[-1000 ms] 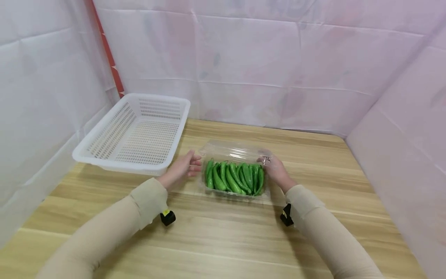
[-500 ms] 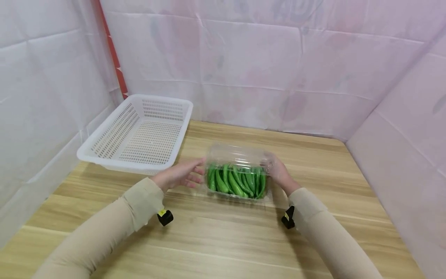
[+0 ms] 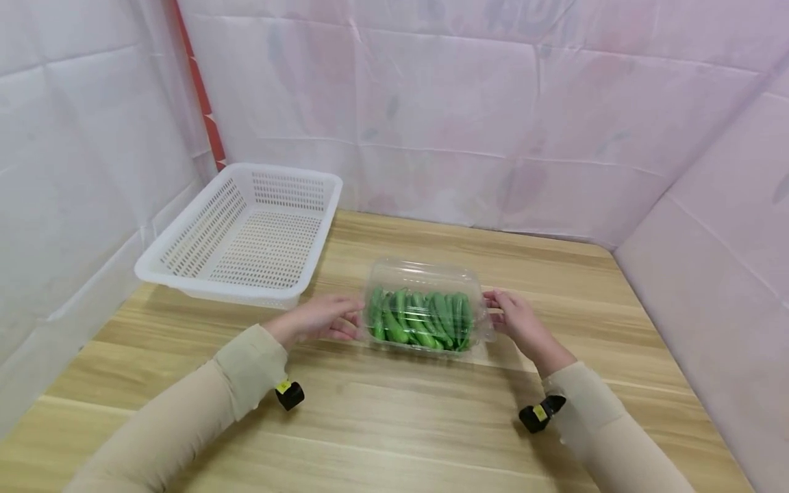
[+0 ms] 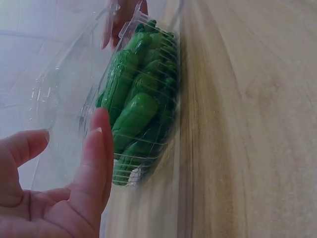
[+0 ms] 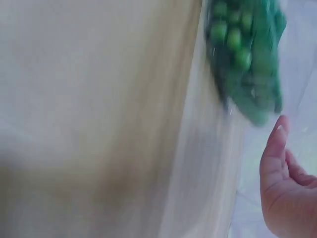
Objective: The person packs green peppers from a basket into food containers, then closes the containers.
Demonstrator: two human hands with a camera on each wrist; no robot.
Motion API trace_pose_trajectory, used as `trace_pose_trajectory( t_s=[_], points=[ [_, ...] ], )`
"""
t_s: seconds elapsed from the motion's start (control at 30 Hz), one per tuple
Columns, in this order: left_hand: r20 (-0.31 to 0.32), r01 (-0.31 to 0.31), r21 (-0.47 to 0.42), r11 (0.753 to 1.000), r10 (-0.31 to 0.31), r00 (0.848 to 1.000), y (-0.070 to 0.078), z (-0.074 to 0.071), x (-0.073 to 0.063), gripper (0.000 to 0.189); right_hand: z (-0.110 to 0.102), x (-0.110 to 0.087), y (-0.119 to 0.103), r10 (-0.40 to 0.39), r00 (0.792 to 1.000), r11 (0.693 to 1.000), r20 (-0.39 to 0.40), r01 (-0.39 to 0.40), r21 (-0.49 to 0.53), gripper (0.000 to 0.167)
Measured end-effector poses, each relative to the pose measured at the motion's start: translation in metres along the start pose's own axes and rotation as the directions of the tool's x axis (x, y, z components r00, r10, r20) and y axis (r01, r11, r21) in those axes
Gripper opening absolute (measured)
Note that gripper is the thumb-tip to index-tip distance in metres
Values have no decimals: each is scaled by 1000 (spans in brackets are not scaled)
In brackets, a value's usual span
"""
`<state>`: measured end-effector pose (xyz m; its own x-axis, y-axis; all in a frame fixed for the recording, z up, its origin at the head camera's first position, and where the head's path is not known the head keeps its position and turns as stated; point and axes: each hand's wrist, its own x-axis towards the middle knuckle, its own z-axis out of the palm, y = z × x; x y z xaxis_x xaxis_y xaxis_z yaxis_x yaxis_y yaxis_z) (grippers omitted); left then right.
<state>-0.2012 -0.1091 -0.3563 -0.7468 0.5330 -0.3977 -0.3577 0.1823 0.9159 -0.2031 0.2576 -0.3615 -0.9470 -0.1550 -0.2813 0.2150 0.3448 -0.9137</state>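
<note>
A clear plastic clamshell box (image 3: 425, 272) sits on the table, holding several green chili peppers (image 3: 422, 322) laid side by side. Its see-through lid leans over the peppers; I cannot tell whether it is fully closed. At the box's left end is my left hand (image 3: 322, 318), its thumb and fingers apart; in the left wrist view a fingertip (image 4: 101, 116) is at or very near the box wall. My right hand (image 3: 520, 323) is beside the right end, fingers loosely bent toward the box, holding nothing. The right wrist view, blurred, shows the thumb (image 5: 275, 148) just off the box.
A white perforated plastic basket (image 3: 265, 239) stands at the back left, with nothing in it. The wooden table (image 3: 394, 424) is bordered by pale sheets (image 3: 431, 103) behind and at both sides. Small black cameras (image 3: 290, 396) are strapped at the wrists.
The lid has come down from upright to over the peppers. My right hand has left the lid's right corner and drawn back to the right; my left hand has stayed at the left end.
</note>
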Motion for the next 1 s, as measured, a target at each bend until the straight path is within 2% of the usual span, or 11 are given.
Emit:
trace_pose_trajectory(
  t_s=[0.2, 0.33, 0.67, 1.0],
  points=[
    [40, 17, 33, 999, -19, 999, -3, 1, -6, 45, 10, -34, -1, 17, 999, 1000, 47, -17, 3, 62],
    [52, 34, 52, 998, -37, 998, -7, 3, -8, 41, 15, -47, -1, 27, 996, 1000, 87, -28, 3, 59],
    [54, 64, 113, 992, -70, 996, -13, 9, -8, 43, 19, -57, 1, 33, 982, 999, 186, -37, 20, 55],
    [80, 76, 31, 997, -79, 994, -14, 11, -7, 38, 23, -63, 2, 14, 976, 995, 218, -34, 90, 58]
  ],
)
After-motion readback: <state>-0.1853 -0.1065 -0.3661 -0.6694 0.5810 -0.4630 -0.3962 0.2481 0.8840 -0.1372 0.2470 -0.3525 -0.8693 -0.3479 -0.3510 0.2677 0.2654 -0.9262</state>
